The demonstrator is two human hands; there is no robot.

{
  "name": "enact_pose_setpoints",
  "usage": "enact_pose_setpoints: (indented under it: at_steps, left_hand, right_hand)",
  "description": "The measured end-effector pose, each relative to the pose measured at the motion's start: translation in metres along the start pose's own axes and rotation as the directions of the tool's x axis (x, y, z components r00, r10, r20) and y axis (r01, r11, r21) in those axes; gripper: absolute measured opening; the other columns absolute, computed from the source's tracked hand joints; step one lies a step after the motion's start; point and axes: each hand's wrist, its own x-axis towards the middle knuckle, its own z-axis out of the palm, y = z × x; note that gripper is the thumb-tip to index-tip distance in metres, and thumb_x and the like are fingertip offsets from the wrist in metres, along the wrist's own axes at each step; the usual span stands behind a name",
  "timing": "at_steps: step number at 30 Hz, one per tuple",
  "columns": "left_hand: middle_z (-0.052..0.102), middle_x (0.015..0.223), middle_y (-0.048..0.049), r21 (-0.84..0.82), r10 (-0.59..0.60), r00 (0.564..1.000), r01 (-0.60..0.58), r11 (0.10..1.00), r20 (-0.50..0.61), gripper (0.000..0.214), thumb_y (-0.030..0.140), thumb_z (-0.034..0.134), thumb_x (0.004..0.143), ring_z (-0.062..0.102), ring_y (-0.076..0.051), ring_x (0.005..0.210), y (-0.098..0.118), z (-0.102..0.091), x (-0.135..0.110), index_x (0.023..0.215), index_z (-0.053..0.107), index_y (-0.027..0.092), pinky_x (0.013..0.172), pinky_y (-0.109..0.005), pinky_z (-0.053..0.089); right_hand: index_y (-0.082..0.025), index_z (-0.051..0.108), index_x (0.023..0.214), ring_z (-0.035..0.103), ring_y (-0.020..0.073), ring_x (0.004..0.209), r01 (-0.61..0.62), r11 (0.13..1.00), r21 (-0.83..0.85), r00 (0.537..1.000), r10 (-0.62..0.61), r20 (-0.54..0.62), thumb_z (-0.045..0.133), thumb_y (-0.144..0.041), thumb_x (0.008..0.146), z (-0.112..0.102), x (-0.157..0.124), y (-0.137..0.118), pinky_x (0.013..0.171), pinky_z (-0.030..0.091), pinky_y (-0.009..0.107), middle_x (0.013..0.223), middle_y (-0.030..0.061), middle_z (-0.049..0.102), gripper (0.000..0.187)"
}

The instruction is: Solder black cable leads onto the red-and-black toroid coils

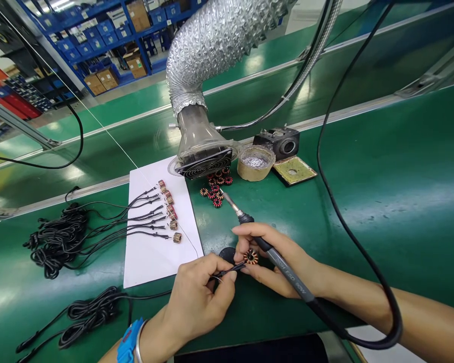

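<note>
We can read "ESD 90W" on the black-and-grey, pen-shaped soldering iron [288,272]; word before it's too blurred. The iron lies across our R grip [282,259], tip pointing away from us, while its fingertips pinch the small copper-wound ring coil [251,256]. Our L grip [202,295] is pressed together on the thin black cable end [227,271], just beside the coil; can't tell if they touch. Coil's above the glossy green tabletop [386,201], nr the flat white rectangular board [151,262].
</note>
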Motion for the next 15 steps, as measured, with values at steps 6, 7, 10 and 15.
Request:
enact_pose_setpoints:
  at_steps: [6, 7, 10, 15]
  left_hand:
    - [0.052, 0.056, 0.0043, 0.011, -0.02, 1.0, 0.02, 1.0, -0.011, 0.014, 0.025, 0.055, 0.09, 0.041, -0.007, 0.046, 0.0004, -0.001, 0.002, 0.085, 0.065, 0.017, 0.046, -0.019, 0.032]
    - [0.053, 0.057, 0.0041, 0.016, -0.013, 1.0, 0.013, 1.0, -0.011, 0.014, 0.025, 0.055, 0.09, 0.041, -0.007, 0.046, 0.0008, -0.0011, 0.0024, 0.085, 0.065, 0.017, 0.047, -0.019, 0.032]
    - [0.057, 0.06, 0.003, 0.035, 0.025, 1.0, -0.024, 0.999, -0.014, 0.013, 0.024, 0.055, 0.089, 0.044, -0.007, 0.048, 0.0018, -0.0012, 0.0032, 0.087, 0.066, 0.017, 0.049, -0.019, 0.034]
    - [0.06, 0.063, 0.0009, 0.04, 0.037, 0.999, -0.037, 0.999, 0.002, 0.014, 0.024, 0.055, 0.089, 0.048, -0.008, 0.051, 0.0026, -0.0017, 0.0039, 0.088, 0.067, 0.016, 0.051, -0.02, 0.037]
  right_hand:
    - [-0.03, 0.04, 0.133, 0.062, 0.015, 0.088, -0.025, 0.998, 0.058, 1.0, 0.025, -0.002, 0.06, -0.009, 0.084, -0.0012, 0.0005, -0.0038, 0.076, 0.057, 0.029, 0.1, 0.0036, 0.055, 0.057]
    - [-0.03, 0.042, 0.132, 0.062, 0.0143, 0.085, -0.011, 0.999, 0.036, 1.0, 0.011, -0.009, 0.058, -0.009, 0.085, -0.0012, 0.0009, -0.0044, 0.075, 0.056, 0.029, 0.097, 0.0029, 0.056, 0.054]
    - [-0.028, 0.045, 0.127, 0.062, 0.0118, 0.077, 0.028, 0.998, -0.052, 0.999, -0.03, -0.031, 0.056, -0.007, 0.086, -0.0009, 0.002, -0.0053, 0.07, 0.055, 0.025, 0.09, 0.0009, 0.059, 0.047]
    - [-0.024, 0.048, 0.122, 0.062, 0.009, 0.069, 0.103, 0.984, -0.146, 0.993, -0.112, -0.048, 0.059, -0.006, 0.085, -0.0002, 0.0033, -0.007, 0.064, 0.053, 0.019, 0.085, -0.0006, 0.062, 0.043]
